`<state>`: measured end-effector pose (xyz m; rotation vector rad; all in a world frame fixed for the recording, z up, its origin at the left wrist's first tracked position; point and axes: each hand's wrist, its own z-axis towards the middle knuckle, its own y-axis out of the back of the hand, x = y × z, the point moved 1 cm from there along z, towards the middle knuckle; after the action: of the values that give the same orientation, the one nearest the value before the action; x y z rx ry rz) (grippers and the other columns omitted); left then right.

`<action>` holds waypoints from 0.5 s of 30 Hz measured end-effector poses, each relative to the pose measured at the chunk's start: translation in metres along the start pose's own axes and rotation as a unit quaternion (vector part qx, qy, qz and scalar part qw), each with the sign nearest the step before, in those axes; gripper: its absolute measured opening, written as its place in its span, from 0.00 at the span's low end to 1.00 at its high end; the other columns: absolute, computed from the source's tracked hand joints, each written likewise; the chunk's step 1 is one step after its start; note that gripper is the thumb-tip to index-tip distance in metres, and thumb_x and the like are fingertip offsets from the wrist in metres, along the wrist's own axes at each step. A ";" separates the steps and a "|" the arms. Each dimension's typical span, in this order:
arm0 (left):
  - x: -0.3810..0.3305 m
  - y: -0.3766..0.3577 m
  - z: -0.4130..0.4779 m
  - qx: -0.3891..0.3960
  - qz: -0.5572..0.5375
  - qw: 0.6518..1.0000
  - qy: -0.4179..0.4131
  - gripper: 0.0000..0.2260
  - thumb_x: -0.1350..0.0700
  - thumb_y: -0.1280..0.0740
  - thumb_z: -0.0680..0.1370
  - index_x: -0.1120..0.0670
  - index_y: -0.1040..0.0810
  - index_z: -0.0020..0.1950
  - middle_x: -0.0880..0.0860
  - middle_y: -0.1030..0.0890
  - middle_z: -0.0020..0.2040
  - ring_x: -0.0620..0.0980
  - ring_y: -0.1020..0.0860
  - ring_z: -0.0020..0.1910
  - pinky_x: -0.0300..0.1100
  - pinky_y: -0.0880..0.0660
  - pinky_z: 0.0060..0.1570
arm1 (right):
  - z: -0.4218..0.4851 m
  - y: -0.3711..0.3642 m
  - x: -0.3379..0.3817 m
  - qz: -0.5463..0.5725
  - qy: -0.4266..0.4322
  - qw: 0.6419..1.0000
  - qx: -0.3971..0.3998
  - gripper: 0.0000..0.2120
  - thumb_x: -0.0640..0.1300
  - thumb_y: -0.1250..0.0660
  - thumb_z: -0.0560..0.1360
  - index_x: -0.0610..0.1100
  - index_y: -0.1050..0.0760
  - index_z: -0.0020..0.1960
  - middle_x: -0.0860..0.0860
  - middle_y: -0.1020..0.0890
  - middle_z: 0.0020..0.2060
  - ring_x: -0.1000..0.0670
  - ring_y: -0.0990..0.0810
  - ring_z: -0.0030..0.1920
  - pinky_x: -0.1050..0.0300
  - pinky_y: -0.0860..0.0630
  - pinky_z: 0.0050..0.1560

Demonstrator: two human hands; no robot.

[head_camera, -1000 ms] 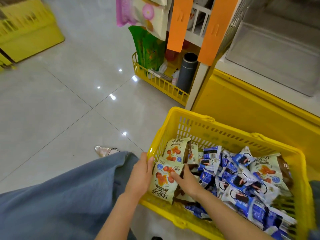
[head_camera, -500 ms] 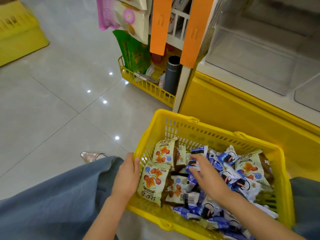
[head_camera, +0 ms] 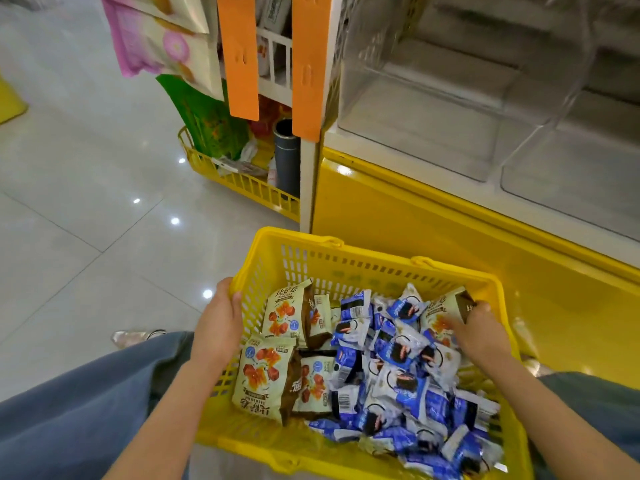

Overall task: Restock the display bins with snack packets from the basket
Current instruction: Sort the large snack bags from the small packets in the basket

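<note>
Head: R grip shifted right, pinches cream packet; L grip still holds basket.

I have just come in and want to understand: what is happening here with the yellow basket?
A person is working over a yellow basket. The left hand grips the basket's left rim. The right hand is on a cream packet in the far right corner, beside the heap of blue packets; blur hides whether it grips. The clear display bins stand just beyond.
</note>
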<state>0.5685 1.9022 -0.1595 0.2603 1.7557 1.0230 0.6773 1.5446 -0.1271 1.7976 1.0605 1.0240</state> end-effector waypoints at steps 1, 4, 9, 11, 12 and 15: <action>0.001 0.000 0.001 0.001 -0.001 1.000 0.002 0.16 0.48 0.50 0.81 0.54 0.35 0.65 0.50 0.23 0.43 0.47 0.24 0.37 0.41 0.31 0.33 | 0.000 0.002 0.000 -0.010 0.012 1.000 0.004 0.23 0.49 0.32 0.75 0.34 0.36 0.58 0.37 0.20 0.48 0.41 0.23 0.41 0.53 0.30 0.35; 0.003 -0.001 0.002 0.001 -0.008 1.000 0.001 0.18 0.47 0.49 0.81 0.55 0.34 0.66 0.50 0.23 0.45 0.48 0.24 0.38 0.40 0.32 0.32 | -0.007 0.010 0.010 -0.043 0.078 0.996 -0.012 0.20 0.46 0.31 0.74 0.39 0.32 0.62 0.41 0.18 0.48 0.43 0.20 0.39 0.53 0.25 0.35; 0.005 0.002 -0.001 0.020 -0.037 0.999 0.011 0.16 0.50 0.48 0.81 0.58 0.32 0.62 0.50 0.24 0.44 0.45 0.26 0.37 0.38 0.32 0.33 | -0.028 0.032 0.048 -0.051 0.220 0.967 -0.119 0.13 0.42 0.35 0.77 0.44 0.25 0.60 0.47 0.16 0.50 0.45 0.18 0.47 0.52 0.23 0.44; 0.009 0.005 -0.006 0.032 -0.049 0.998 0.011 0.14 0.50 0.48 0.81 0.57 0.31 0.59 0.49 0.24 0.40 0.43 0.26 0.36 0.37 0.32 0.32 | -0.041 0.041 0.066 -0.026 0.279 0.947 -0.157 0.10 0.40 0.34 0.76 0.43 0.23 0.57 0.47 0.16 0.48 0.46 0.18 0.47 0.58 0.25 0.38; 0.011 0.005 -0.009 0.036 -0.055 0.998 0.012 0.12 0.50 0.48 0.81 0.56 0.31 0.57 0.48 0.24 0.39 0.43 0.26 0.36 0.37 0.32 0.32 | -0.048 0.044 0.076 -0.007 0.313 0.934 -0.174 0.10 0.39 0.33 0.75 0.42 0.22 0.55 0.47 0.16 0.47 0.47 0.18 0.45 0.63 0.27 0.34; 0.014 0.006 -0.015 0.038 -0.075 0.996 0.025 0.11 0.49 0.48 0.81 0.54 0.31 0.52 0.48 0.23 0.38 0.46 0.24 0.36 0.40 0.30 0.32 | -0.064 0.039 0.108 0.112 0.341 0.917 -0.175 0.09 0.38 0.31 0.74 0.42 0.21 0.54 0.53 0.18 0.42 0.56 0.20 0.39 0.74 0.32 0.34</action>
<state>0.5483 1.9068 -0.1628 0.1499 1.8319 0.8627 0.6646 1.6445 -0.0426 1.3023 0.9789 1.9383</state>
